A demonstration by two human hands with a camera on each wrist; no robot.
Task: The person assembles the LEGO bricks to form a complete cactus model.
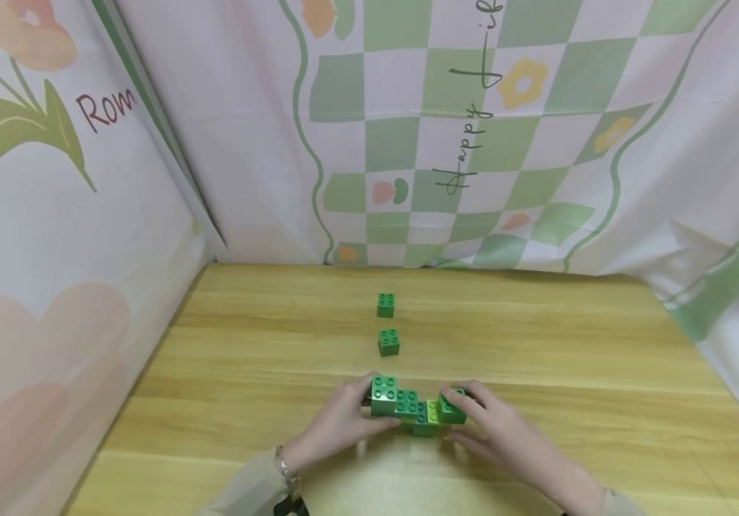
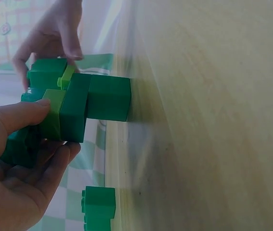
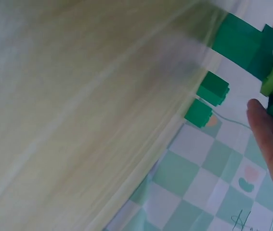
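A built piece of green toy building bricks point(image 1: 406, 403) spans the space between both hands at the front of the table. My left hand point(image 1: 340, 419) grips its left end. In the left wrist view, the thumb presses a light green brick point(image 2: 52, 113), with the fingers on the opposite side. My right hand point(image 1: 498, 423) holds a dark green brick point(image 1: 451, 410) at the right end between thumb and fingers. A lime green brick point(image 1: 432, 411) shows beside it. One larger green brick point(image 2: 110, 97) juts down towards the tabletop; whether it touches is unclear.
Two loose green bricks stand beyond the hands, one nearer point(image 1: 389, 342) and one farther point(image 1: 385, 305). The wooden table point(image 1: 537, 330) ends at a checked curtain point(image 1: 453, 143) behind and a printed cloth point(image 1: 40, 236) on the left.
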